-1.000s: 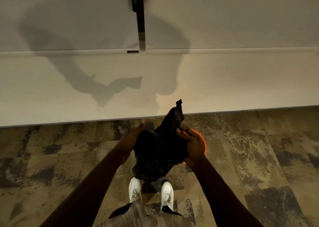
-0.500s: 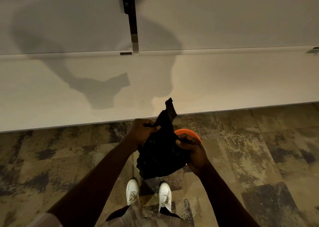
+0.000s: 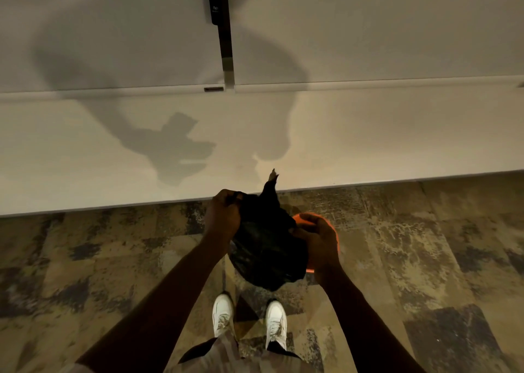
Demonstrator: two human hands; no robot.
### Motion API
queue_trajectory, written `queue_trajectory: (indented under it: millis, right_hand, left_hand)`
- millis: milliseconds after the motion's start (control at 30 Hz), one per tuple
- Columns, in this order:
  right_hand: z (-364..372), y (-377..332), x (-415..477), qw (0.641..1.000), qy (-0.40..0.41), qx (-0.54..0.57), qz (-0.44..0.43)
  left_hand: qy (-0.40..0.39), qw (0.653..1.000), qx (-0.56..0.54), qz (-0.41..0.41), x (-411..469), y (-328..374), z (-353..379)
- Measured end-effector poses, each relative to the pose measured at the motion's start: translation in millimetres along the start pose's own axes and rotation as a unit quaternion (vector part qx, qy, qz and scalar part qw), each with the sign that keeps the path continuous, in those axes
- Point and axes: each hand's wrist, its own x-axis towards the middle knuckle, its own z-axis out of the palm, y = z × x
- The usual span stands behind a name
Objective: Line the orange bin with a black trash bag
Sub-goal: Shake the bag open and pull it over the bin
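A crumpled black trash bag (image 3: pixel 265 242) hangs between my two hands, above the floor in front of my feet. My left hand (image 3: pixel 224 211) grips its upper left edge. My right hand (image 3: pixel 319 239) pinches its right side. One pointed corner of the bag sticks up toward the wall. The orange bin (image 3: pixel 331 228) stands on the floor below and right of the bag; only part of its rim shows, the rest is hidden behind the bag and my right hand.
A pale wall (image 3: pixel 368 131) with a ledge rises just beyond the bin. A dark vertical strip (image 3: pixel 225 32) runs up the wall. Mottled brown carpet tiles (image 3: pixel 425 245) cover the floor. My white shoes (image 3: pixel 249 318) stand below the bag.
My left hand has gone from open beside the bag to gripping its upper edge. The bag has bunched up between both hands, still over the bin.
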Motion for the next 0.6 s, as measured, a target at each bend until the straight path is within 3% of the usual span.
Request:
queue_trajectory:
  millis: [100, 233, 433, 600]
  right_hand:
    - [8.0, -9.9, -0.8, 0.979, -0.050, -0.143, -0.138]
    - [21.9, -28.2, -1.5, 0.943, -0.007, -0.247, -0.222]
    - [17.1, -41.7, 13.3, 0.963, 0.130, -0.182, -0.148]
    - [3.6, -50.5, 21.0, 0.974, 0.143, -0.125, -0.126]
  left_hand:
    - [0.014, 0.999, 0.032, 0.038, -5.3, -1.0, 6.9]
    - [0.019, 0.995, 0.060, 0.079, -11.9, 2.2, 12.8]
    - [0.061, 0.979, 0.146, 0.131, -13.1, 5.5, 2.5]
    - [0.067, 0.978, 0.164, 0.114, -5.8, 3.4, -10.1]
